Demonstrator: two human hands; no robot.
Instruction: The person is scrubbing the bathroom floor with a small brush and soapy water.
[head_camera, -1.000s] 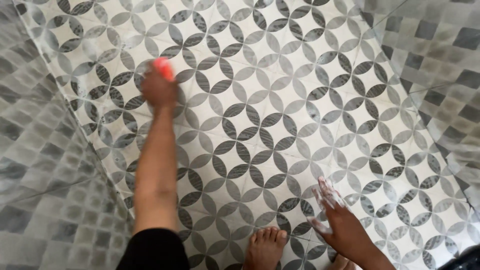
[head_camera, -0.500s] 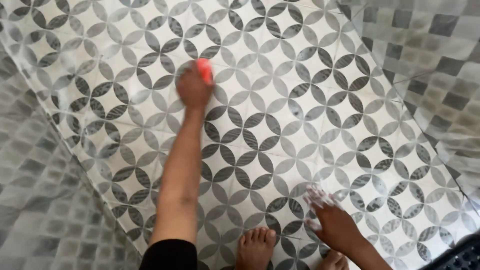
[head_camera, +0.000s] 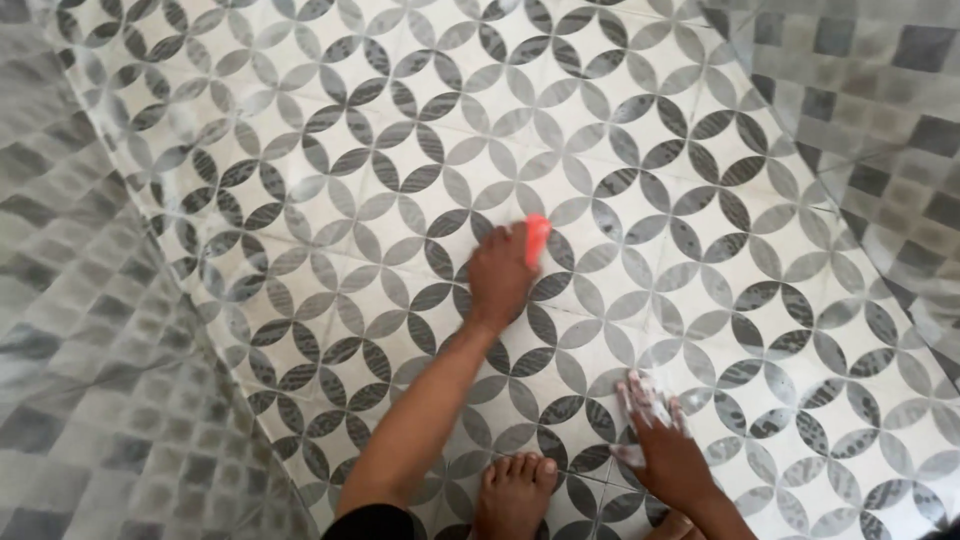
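My left hand (head_camera: 500, 272) is stretched out over the patterned floor tiles (head_camera: 400, 150) and grips a small orange-red scrubber (head_camera: 537, 238), pressing it on the floor near the middle of the view. My right hand (head_camera: 665, 448) rests flat on the tiles at the lower right, fingers spread and covered in white soap foam. It holds nothing. A bare foot (head_camera: 512, 495) stands on the floor between my two arms at the bottom edge.
Grey checkered wall tiles rise on the left (head_camera: 90, 400) and on the upper right (head_camera: 880, 110), closing in the patterned floor on both sides. The floor looks wet and hazy with soap along the left wall.
My left hand has swept the scrubber from the far left toward the middle of the floor, closer to me. The right hand stays planted on the tiles.
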